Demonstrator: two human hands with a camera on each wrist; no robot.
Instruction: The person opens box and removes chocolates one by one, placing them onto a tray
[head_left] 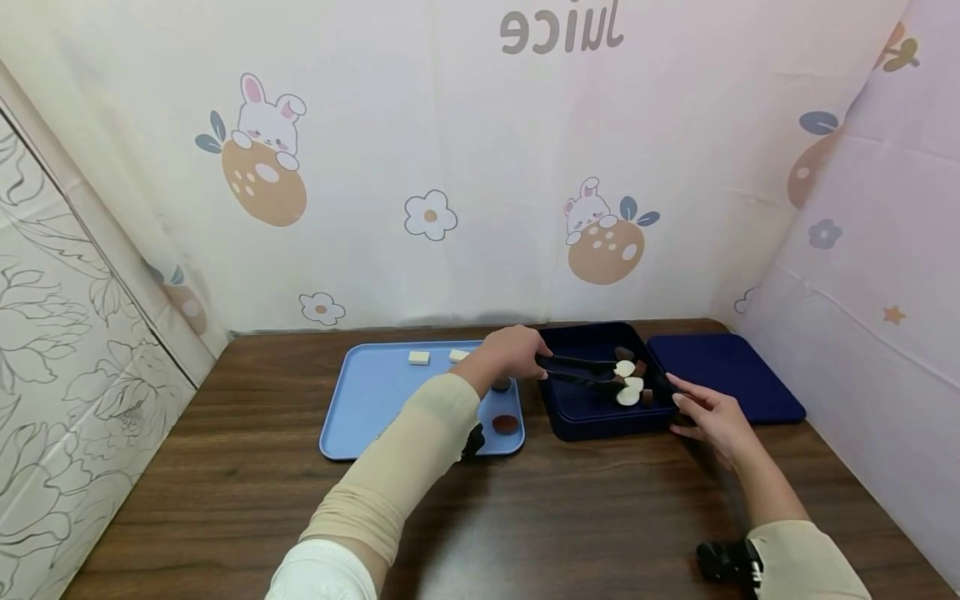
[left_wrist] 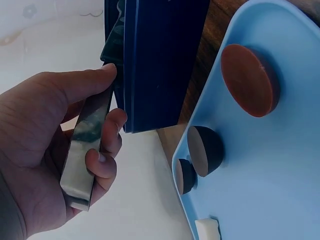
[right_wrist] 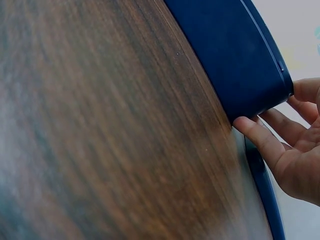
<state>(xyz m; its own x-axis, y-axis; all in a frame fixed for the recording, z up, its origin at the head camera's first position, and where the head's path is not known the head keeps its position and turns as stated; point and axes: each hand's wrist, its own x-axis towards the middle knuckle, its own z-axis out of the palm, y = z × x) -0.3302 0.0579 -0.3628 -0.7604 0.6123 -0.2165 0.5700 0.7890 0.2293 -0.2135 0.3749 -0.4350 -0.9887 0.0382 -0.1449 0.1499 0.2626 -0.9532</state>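
Observation:
My left hand (head_left: 513, 352) grips a pair of tongs (left_wrist: 86, 132) by their metal handle. In the head view, the dark arms of the tongs reach into a navy box (head_left: 600, 428), with their tips at several white (head_left: 628, 393) and brown pieces in its right half. Whether the tips pinch a piece cannot be made out. With thumb and fingers, my right hand (head_left: 712, 421) holds the box's near right corner (right_wrist: 260, 97). To the left, a light blue tray (head_left: 363, 408) carries a reddish-brown oval piece (left_wrist: 250, 80), dark rounded pieces (left_wrist: 204, 150) and white blocks (head_left: 418, 357).
A flat navy lid (head_left: 738, 375) lies right of the box on the wooden table (head_left: 577, 508). Behind the table hangs a patterned cloth (head_left: 495, 167), and more cloth stands at both sides. My left forearm crosses over the tray's near right part.

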